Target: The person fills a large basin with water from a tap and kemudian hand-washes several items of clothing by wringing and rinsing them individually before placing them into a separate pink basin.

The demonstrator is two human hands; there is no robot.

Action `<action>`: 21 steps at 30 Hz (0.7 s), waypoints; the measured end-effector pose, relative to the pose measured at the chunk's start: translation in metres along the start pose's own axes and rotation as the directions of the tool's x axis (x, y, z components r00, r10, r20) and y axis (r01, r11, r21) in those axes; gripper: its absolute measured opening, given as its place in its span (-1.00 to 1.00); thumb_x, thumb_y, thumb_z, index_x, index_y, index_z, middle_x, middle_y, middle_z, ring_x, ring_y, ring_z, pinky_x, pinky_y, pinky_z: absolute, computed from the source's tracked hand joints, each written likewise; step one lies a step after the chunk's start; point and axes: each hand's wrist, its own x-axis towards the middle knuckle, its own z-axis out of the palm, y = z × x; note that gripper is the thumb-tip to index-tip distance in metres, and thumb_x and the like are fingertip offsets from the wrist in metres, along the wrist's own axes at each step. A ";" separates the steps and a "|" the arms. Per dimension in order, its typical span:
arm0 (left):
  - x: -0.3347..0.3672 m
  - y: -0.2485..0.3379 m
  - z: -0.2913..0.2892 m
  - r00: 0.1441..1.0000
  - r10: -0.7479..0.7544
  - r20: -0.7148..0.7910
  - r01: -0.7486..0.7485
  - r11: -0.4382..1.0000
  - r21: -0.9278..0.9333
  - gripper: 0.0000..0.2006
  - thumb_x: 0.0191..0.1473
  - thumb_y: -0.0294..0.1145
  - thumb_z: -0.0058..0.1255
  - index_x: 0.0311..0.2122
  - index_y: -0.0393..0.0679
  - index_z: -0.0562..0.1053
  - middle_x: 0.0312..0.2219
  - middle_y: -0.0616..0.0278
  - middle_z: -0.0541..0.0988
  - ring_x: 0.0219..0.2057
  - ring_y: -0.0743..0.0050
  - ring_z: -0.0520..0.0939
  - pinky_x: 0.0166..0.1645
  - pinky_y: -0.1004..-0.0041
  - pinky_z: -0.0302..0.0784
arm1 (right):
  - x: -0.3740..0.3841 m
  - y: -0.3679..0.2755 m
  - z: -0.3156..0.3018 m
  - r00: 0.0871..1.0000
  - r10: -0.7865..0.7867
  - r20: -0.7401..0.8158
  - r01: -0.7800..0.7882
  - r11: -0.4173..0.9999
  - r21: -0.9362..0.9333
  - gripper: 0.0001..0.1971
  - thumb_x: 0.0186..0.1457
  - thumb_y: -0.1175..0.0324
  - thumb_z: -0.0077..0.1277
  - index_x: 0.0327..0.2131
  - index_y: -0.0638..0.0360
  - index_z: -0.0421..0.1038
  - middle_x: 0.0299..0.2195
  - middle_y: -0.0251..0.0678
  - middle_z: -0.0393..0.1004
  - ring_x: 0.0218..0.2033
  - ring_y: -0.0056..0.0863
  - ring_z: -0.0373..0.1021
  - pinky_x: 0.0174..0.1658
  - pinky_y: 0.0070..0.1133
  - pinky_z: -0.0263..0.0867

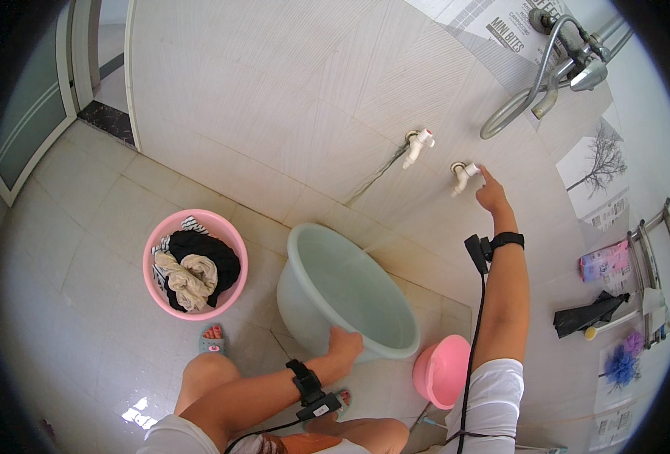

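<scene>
A large pale green plastic tub [297, 291] leans tilted near the tiled wall, and my left hand [345, 350] is closed over its near rim. Whether water lies in it is hard to make out; a faint pale streak crosses in front of the wall above its far rim. Up on the wall, my right hand [492, 193] is at the handle of a white tap [465, 175], index finger stretched to it and the other fingers curled. A second white tap [418, 147] sticks out to its left, untouched.
Left of the tub stands a pink basin [242, 261] with black, beige and striped clothes [191, 276]. A smaller pink bucket [442, 371] is at its right. A shower mixer with hose [543, 72] hangs above; a metal rack [645, 265] is on the right wall.
</scene>
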 end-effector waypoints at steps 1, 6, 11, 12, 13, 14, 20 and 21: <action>0.004 -0.003 0.001 1.000 -0.002 -0.005 0.002 1.000 0.001 -0.69 -0.09 -0.53 0.00 -0.25 -0.36 0.18 -0.40 0.00 0.40 -0.33 0.26 0.46 -0.31 0.30 0.40 | -0.001 -0.003 0.002 1.000 0.020 0.021 -0.020 1.000 0.003 -0.28 -0.19 0.52 -0.19 0.18 0.09 -0.01 0.03 0.01 0.26 0.05 -0.09 0.21 0.09 -0.40 0.16; 0.030 -0.026 0.012 0.999 0.023 0.041 -0.013 0.972 -0.233 -0.84 -0.06 -0.49 0.00 -0.37 -0.32 0.31 -0.43 0.03 0.43 -0.33 0.21 0.47 -0.29 0.26 0.35 | 0.005 0.004 0.006 0.976 -0.123 -0.178 0.108 0.990 -0.093 -0.40 -0.17 0.51 -0.15 0.08 0.17 0.13 -0.09 0.04 0.35 -0.05 -0.06 0.29 0.01 -0.34 0.22; 0.062 -0.058 0.012 0.950 0.280 0.136 -0.299 0.943 0.148 -0.90 -0.05 -0.46 0.01 -0.47 -0.26 0.40 -0.48 0.04 0.49 -0.43 0.15 0.50 -0.37 0.22 0.36 | 0.005 -0.025 -0.015 0.996 0.083 -0.021 -0.085 0.983 -0.164 -0.52 -0.15 0.49 -0.13 -0.04 0.24 0.23 -0.07 0.07 0.31 -0.08 -0.06 0.28 -0.09 -0.30 0.29; 0.066 -0.059 0.013 0.909 0.380 0.171 -0.413 0.874 0.256 -0.90 -0.06 -0.46 0.01 -0.47 -0.26 0.40 -0.50 0.05 0.50 -0.46 0.15 0.50 -0.38 0.22 0.36 | 0.006 -0.028 -0.027 0.996 0.082 0.041 -0.069 0.965 -0.253 -0.49 -0.13 0.45 -0.10 0.00 0.24 0.21 -0.02 0.06 0.27 -0.05 -0.10 0.28 -0.10 -0.32 0.30; 0.067 -0.062 0.014 0.856 0.475 0.207 -0.518 0.778 0.356 -0.90 -0.07 -0.46 0.02 -0.47 -0.26 0.40 -0.51 0.05 0.50 -0.48 0.14 0.51 -0.40 0.21 0.36 | 0.003 -0.030 -0.039 0.991 0.089 0.103 -0.050 0.940 -0.339 -0.46 -0.12 0.41 -0.07 0.04 0.25 0.19 0.02 0.04 0.23 -0.02 -0.15 0.27 -0.12 -0.33 0.31; 0.064 -0.055 0.006 0.781 0.488 0.390 -0.612 0.473 0.634 -0.91 -0.08 -0.48 0.02 -0.46 -0.26 0.40 -0.53 0.10 0.50 -0.50 0.18 0.51 -0.40 0.23 0.36 | -0.012 -0.032 -0.035 0.988 0.100 0.115 -0.056 0.939 -0.338 -0.46 -0.12 0.41 -0.07 0.04 0.25 0.19 0.02 0.04 0.23 -0.02 -0.15 0.27 -0.12 -0.33 0.31; 0.049 -0.035 -0.016 0.856 0.334 0.394 -0.517 0.561 0.647 -0.75 -0.04 -0.31 0.01 -0.43 -0.34 0.37 -0.50 0.11 0.48 -0.49 0.21 0.51 -0.39 0.29 0.37 | -0.094 -0.004 0.004 0.993 0.089 0.073 -0.114 0.680 0.724 -0.28 -0.02 0.40 0.03 0.19 0.29 -0.10 0.16 -0.08 0.09 0.16 -0.28 0.08 0.15 -0.48 0.04; 0.042 -0.031 -0.027 0.992 -0.055 0.112 0.029 0.974 0.224 -0.67 -0.02 -0.23 0.00 -0.37 -0.38 0.36 -0.44 0.05 0.49 -0.47 0.18 0.50 -0.36 0.32 0.38 | -0.122 -0.002 0.031 0.990 0.050 0.130 -0.118 0.795 0.595 -0.30 0.00 0.39 0.01 0.18 0.31 -0.08 0.17 -0.04 0.05 0.17 -0.26 0.07 0.16 -0.48 0.02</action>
